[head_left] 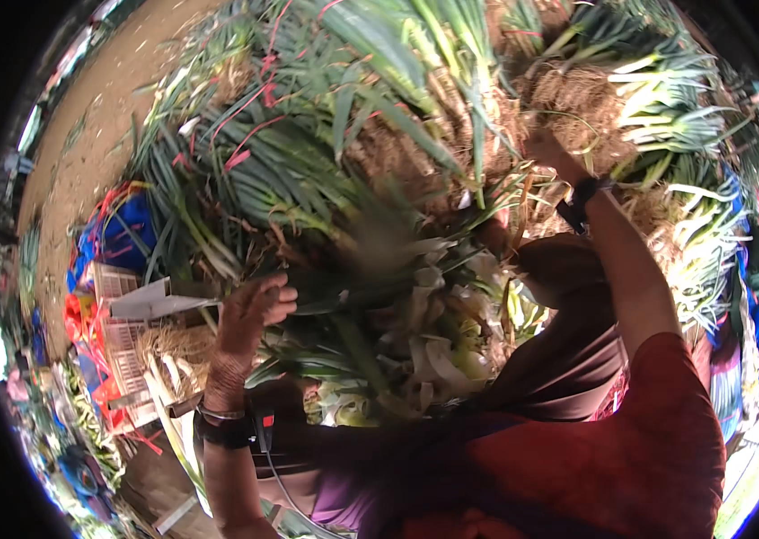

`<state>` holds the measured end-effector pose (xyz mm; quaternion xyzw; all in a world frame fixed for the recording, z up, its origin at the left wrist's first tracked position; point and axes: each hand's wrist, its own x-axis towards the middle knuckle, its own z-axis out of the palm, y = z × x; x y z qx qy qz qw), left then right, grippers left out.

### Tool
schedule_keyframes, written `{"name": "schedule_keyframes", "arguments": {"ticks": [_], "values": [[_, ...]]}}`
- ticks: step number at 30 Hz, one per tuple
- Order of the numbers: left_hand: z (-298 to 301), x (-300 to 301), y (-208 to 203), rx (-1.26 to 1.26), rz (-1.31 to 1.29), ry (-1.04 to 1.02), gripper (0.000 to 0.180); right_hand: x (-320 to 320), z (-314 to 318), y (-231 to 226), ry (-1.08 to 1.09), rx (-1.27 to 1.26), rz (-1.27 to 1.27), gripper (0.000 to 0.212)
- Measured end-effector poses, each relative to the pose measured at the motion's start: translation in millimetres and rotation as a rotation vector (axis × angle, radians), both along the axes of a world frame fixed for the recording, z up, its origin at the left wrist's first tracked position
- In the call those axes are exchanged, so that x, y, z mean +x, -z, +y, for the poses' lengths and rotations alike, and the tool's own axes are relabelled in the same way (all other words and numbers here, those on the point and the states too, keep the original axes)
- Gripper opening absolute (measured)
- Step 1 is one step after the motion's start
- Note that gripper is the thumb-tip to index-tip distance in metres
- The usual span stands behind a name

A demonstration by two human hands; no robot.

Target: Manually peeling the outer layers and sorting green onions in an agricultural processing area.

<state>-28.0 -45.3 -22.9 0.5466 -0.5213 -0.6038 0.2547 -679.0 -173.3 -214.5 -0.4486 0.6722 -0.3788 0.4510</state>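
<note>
Hemmed in, reaching wide

Near 5 o'clock, pale peelings (433,368) are heaped between the knees, presumably to be kept within reach. At 8, the left hand (256,314) is half-curled; whether the flat grey piece (150,304) beside it is gripped cannot be told. The left side is blocked by a slatted crate (115,284). At 2, the right hand (552,153) is stretched to roots (582,97); its grip is obscured. From 10 to 2, green onions (317,184) are piled, some roots turned inward, perhaps for easy picking.

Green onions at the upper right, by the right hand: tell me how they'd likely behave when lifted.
The green onions would probably droop at their long, thin leaves. The pale stalks look thicker, so likely bend less. The tangled brown roots near the right hand may snag.
</note>
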Motion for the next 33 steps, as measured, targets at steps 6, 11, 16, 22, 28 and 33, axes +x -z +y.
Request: {"name": "schedule_keyframes", "arguments": {"ticks": [6, 11, 16, 22, 28, 33], "values": [[16, 39, -12, -0.203, 0.058, -0.304, 0.040, 311, -15, 12, -0.400, -0.073, 0.066, 0.012], [29, 39, -29, -0.145, 0.165, -0.251, 0.032, 413, 14, 73, -0.589, -0.247, 0.549, 0.035], [35, 38, -18, -0.102, 0.066, -0.098, 0.030, 468, 35, 77, -0.456, 0.264, 0.237, 0.037], [41, 37, -21, -0.130, 0.053, 0.051, 0.029, 492, 39, -46, -0.339, 0.163, -0.351, 0.027], [34, 18, -8, -0.184, 0.006, 0.111, 0.027, 449, 110, -20, -0.456, 0.274, -0.137, 0.024], [41, 8, 33, -0.138, -0.017, 0.103, 0.042, 419, 183, -139, -0.509, 0.147, -0.081, 0.023]]}}
